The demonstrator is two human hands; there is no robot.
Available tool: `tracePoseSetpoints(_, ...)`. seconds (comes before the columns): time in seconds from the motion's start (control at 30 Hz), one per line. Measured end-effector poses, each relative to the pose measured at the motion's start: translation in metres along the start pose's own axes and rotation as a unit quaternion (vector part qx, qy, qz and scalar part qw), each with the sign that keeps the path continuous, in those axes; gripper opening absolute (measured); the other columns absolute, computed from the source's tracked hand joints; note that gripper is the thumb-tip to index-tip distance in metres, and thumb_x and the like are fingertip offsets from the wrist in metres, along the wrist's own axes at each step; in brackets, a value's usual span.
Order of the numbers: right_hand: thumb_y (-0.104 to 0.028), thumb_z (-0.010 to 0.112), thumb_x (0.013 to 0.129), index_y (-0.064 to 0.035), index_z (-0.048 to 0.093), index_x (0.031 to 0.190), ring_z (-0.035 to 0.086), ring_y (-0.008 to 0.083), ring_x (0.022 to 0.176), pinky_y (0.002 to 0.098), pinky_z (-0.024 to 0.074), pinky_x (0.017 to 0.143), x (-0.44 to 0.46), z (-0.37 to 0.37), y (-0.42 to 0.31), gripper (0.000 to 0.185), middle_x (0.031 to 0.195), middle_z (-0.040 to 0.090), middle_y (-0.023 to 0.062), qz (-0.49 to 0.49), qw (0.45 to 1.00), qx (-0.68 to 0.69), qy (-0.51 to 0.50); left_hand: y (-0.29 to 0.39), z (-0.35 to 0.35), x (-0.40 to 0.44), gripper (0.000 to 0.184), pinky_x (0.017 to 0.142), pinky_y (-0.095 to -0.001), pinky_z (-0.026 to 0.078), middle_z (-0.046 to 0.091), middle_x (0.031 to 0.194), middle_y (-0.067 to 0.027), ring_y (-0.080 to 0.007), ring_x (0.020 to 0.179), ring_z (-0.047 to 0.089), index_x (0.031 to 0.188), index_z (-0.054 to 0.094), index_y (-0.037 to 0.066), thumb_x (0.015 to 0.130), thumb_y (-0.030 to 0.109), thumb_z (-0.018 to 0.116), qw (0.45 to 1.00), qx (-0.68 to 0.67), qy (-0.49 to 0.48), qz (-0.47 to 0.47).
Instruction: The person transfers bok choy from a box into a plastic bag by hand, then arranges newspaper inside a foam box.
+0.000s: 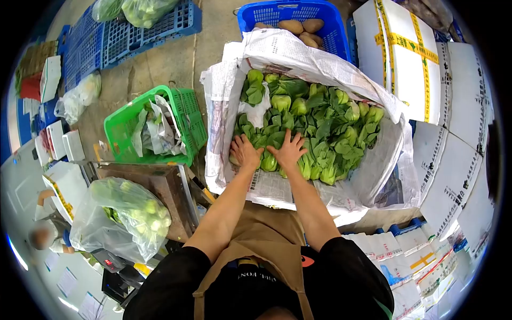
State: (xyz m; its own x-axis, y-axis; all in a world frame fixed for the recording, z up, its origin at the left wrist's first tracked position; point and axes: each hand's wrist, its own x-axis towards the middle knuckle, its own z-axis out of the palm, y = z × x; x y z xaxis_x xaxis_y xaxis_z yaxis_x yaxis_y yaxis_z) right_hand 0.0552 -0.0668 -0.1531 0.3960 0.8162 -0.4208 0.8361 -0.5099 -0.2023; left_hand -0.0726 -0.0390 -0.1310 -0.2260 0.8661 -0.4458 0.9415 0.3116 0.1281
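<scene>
Green bok choy (320, 120) lies in several rows inside a large container lined with newspaper (298, 45). At its near left corner, my left hand (246, 153) rests on the bok choy with fingers spread. Just to the right, my right hand (288, 151) presses on the greens, its fingers also apart. Neither hand is wrapped around anything. A pale patch of lining shows through between the heads at the left. The container's own walls are hidden under the paper.
Left of the container stands a green basket (125, 125) with newspaper inside. A blue crate (336, 32) of potatoes sits behind it, beside a taped white foam box (397, 53). Bagged vegetables (130, 213) lie at the left near a scale. Another person (50, 229) is at the far left.
</scene>
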Motion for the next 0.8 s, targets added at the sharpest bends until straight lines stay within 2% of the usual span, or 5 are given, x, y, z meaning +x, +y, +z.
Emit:
tracePoseSetpoints(0.23,-0.024,0.077,0.062,-0.0119,0.064,0.098,0.051,0.0299,0.098,0.0498,0.0347,0.079,-0.004,-0.004,-0.002,0.040,0.099,0.054,0.0097,-0.008,0.998,0.031,0.050,-0.009,0.006,-0.007,0.059,0.095,-0.0507,0.033,0.057,0.116,-0.0132,-0.0335,0.113,0.045,0.123,0.052,0.008,0.071,0.022,0.077,0.995,-0.083,-0.013,0.047)
tracePoseSetpoints(0.37,-0.022,0.076,0.063,-0.0113,0.067,0.092,0.052,0.0296,0.097,0.0472,0.0337,0.080,-0.001,-0.003,0.009,0.032,0.097,0.055,0.0096,-0.042,0.995,0.072,0.050,0.009,-0.024,0.004,0.054,0.094,-0.0493,0.035,0.056,0.118,-0.0113,-0.0308,0.114,0.046,0.113,0.059,0.010,0.067,0.027,0.080,0.994,-0.085,-0.063,-0.011)
tracePoseSetpoints(0.57,-0.013,0.074,0.066,-0.0098,0.068,0.088,0.052,0.0283,0.096,0.0438,0.0326,0.082,-0.016,-0.010,0.015,0.023,0.092,0.056,0.0086,-0.061,0.987,0.133,0.067,0.001,-0.009,-0.004,0.060,0.096,-0.0527,0.032,0.043,0.129,-0.0133,-0.0347,0.122,0.036,0.116,0.059,0.015,0.063,0.027,0.084,0.991,-0.020,-0.100,0.088)
tracePoseSetpoints(0.67,-0.013,0.074,0.066,-0.0089,0.068,0.086,0.053,0.0283,0.095,0.0430,0.0332,0.082,-0.012,-0.010,0.017,0.021,0.092,0.057,0.0086,-0.077,0.984,0.144,0.071,0.005,-0.013,-0.008,0.065,0.095,-0.0561,0.031,0.041,0.129,-0.0140,-0.0357,0.121,0.036,0.120,0.058,0.019,0.061,0.025,0.085,0.985,-0.001,-0.012,0.170)
tracePoseSetpoints(0.8,-0.014,0.073,0.067,-0.0074,0.068,0.086,0.055,0.0291,0.093,0.0424,0.0353,0.085,-0.014,-0.009,0.021,0.021,0.091,0.058,0.0077,-0.068,0.982,0.168,0.058,0.023,-0.021,0.001,0.070,0.093,-0.0621,0.030,0.040,0.129,-0.0138,-0.0356,0.121,0.035,0.125,0.055,0.021,0.061,0.027,0.085,0.974,0.002,-0.075,0.212)
